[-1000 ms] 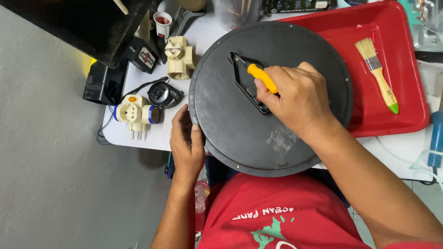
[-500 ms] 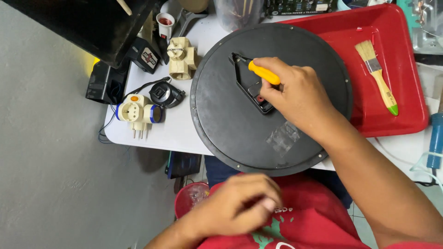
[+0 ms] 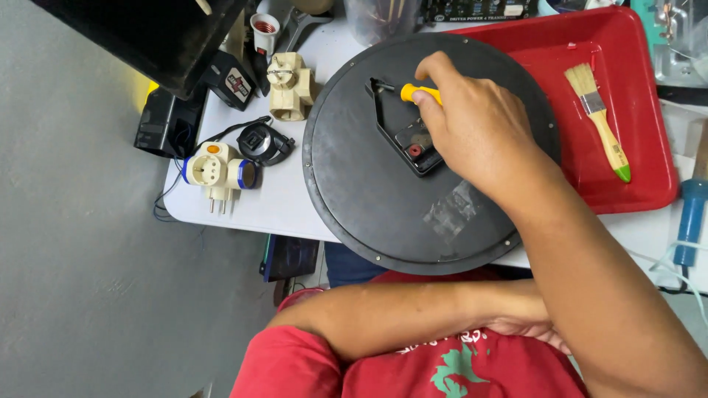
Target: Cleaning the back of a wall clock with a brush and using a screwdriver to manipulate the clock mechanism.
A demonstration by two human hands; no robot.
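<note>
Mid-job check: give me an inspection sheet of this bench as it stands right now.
Surface: white table, crowded.
Job's things: round black disc lying flat, black module at its middle; yellow-handled screwdriver tip at the module.
Clutter: cream plug adapters, white-blue adapter, paintbrush in red tray, blue-handled tool.
Hands: right hand grips the screwdriver; left hand tucked at the torso, apparently empty.
Cables: black lead off the left edge.
Surroundings: grey floor.
</note>
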